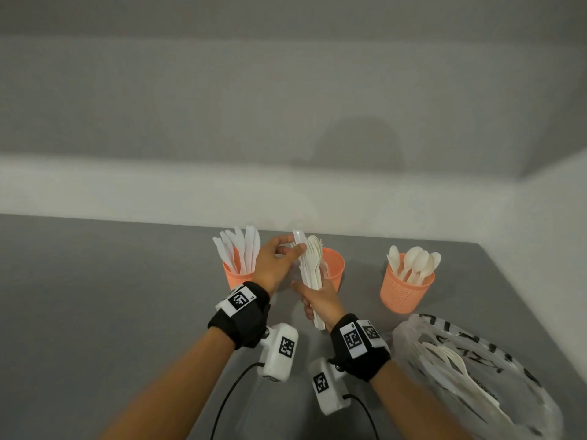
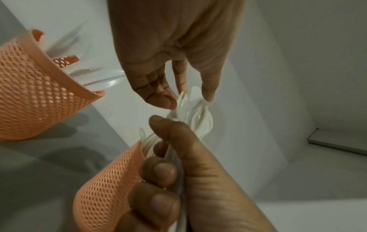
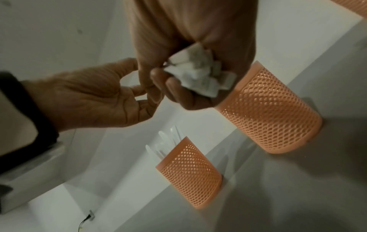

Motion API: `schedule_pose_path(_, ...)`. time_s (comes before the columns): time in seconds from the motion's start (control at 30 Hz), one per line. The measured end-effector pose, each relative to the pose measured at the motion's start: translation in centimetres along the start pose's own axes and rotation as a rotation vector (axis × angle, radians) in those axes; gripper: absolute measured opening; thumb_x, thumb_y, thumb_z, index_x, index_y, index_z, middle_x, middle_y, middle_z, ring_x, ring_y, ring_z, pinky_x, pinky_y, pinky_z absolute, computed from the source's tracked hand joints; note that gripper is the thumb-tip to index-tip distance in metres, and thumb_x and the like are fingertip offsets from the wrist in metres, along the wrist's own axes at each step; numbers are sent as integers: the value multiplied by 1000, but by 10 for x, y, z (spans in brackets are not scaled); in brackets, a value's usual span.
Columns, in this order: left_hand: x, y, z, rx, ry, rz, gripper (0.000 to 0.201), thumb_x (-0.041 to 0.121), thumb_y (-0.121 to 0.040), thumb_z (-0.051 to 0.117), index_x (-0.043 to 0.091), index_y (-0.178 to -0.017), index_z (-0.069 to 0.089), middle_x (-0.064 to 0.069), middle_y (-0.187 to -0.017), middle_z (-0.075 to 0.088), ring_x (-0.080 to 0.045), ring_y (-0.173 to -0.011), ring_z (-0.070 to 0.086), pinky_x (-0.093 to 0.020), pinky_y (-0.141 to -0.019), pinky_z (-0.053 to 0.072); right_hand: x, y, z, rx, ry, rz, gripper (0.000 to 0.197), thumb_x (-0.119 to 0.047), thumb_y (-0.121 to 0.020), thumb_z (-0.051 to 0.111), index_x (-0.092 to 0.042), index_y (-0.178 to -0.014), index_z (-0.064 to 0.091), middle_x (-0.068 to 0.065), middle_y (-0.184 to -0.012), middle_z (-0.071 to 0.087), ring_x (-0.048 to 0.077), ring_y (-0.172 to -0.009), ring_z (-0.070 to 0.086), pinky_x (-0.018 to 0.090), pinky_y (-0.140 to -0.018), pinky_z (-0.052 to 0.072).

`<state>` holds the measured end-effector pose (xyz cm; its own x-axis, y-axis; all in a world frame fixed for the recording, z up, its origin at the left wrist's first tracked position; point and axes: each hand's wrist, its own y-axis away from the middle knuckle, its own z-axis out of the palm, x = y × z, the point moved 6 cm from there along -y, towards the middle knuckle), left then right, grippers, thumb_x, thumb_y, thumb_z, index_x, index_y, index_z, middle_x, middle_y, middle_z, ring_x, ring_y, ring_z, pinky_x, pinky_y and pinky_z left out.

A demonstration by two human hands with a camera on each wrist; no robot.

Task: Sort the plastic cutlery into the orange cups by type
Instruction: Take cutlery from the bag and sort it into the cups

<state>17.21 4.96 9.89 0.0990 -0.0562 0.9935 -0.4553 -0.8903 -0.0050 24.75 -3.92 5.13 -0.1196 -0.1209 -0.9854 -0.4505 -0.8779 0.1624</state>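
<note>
Three orange mesh cups stand along the wall. The left cup (image 1: 236, 276) holds knives, the right cup (image 1: 403, 292) holds spoons, and the middle cup (image 1: 335, 268) sits behind my hands. My right hand (image 1: 314, 300) grips a bundle of white forks (image 1: 313, 271) by the handles, just in front of the middle cup. My left hand (image 1: 293, 246) pinches one white piece at the top of that bundle. In the left wrist view the left fingertips (image 2: 166, 100) close on fork tines (image 2: 182, 98). The right wrist view shows the handle ends (image 3: 198, 76) in my fist.
A clear plastic bag (image 1: 476, 376) with more white cutlery lies at the front right of the grey table (image 1: 111, 296). The white wall runs right behind the cups. Cables hang from both wrist cameras near the table's front edge.
</note>
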Motion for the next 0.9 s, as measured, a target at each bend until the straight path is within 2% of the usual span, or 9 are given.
schedule_pose_path(0.07, -2, 0, 4, 12, 0, -10, 30, 27, -86, 64, 13, -112, 57, -2, -80, 56, -16, -66, 55, -28, -64, 45, -2, 0, -1, -3, 10, -39, 25, -10, -86, 64, -23, -103, 52, 1, -50, 39, 7, -31, 33, 19, -34, 29)
schedule_pose_path(0.17, -2, 1, 5, 34, 12, -23, 19, 22, -87, 63, 11, -103, 58, -4, -79, 56, -18, -64, 55, -28, -59, 45, -4, 1, -2, -10, 22, -70, 26, -13, -84, 68, -25, -102, 53, 1, -49, 43, 6, -30, 35, 19, -33, 30)
schedule_pose_path(0.27, -3, -1, 3, 38, 23, -25, 8, 14, -91, 55, 7, -96, 58, -16, -90, 61, -28, -73, 62, -37, -67, 54, -3, 2, -4, -40, -42, -36, 16, -23, -86, 67, -26, -96, 56, -3, -48, 46, 7, -34, 38, 19, -35, 33)
schedule_pose_path(0.33, -2, -1, 0, 63, 19, -8, 9, 10, -93, 50, 6, -92, 58, -18, -92, 60, -26, -73, 63, -33, -63, 57, 0, 1, -6, -54, -117, 22, 7, -31, -89, 62, -27, -93, 57, 2, -53, 47, 8, -37, 43, 20, -38, 37)
schedule_pose_path(0.43, 2, 2, 0, 90, 3, 54, 12, 9, -94, 48, 4, -99, 58, -20, -97, 61, -21, -74, 62, -21, -56, 55, 8, -3, -8, -36, -155, 84, 23, -38, -90, 57, -18, -101, 58, 1, -54, 50, 9, -39, 48, 21, -39, 40)
schedule_pose_path(0.57, 2, 9, 4, 126, -99, 84, 23, 7, -90, 54, 4, -113, 54, -10, -97, 58, -32, -95, 62, -45, -81, 56, 13, -6, -6, -52, -149, 105, 28, -40, -90, 56, -16, -105, 54, 1, -53, 51, 10, -38, 48, 21, -39, 40)
schedule_pose_path(0.67, 4, 13, 1, 156, -101, 112, 24, 7, -91, 53, 6, -115, 52, -11, -103, 60, -31, -97, 61, -49, -86, 53, 12, -4, -7, -43, -177, 101, 30, -36, -91, 57, -12, -108, 55, 4, -58, 53, 10, -40, 51, 21, -40, 42)
schedule_pose_path(0.77, 15, 17, -9, 233, 24, 139, 26, 10, -95, 46, 10, -121, 47, -10, -93, 61, -25, -86, 61, -38, -79, 55, 15, -7, -13, 9, -205, 100, 37, -37, -89, 59, -10, -113, 54, 6, -64, 52, 10, -41, 51, 21, -38, 41)
schedule_pose_path(0.9, 24, 8, -28, 354, 199, 98, 27, 18, -98, 39, 9, -122, 47, -4, -60, 49, -12, -52, 47, -26, -54, 42, 17, -5, -19, -6, -256, 135, 28, -38, -91, 55, -13, -103, 53, 1, -53, 44, 8, -34, 39, 19, -37, 34)
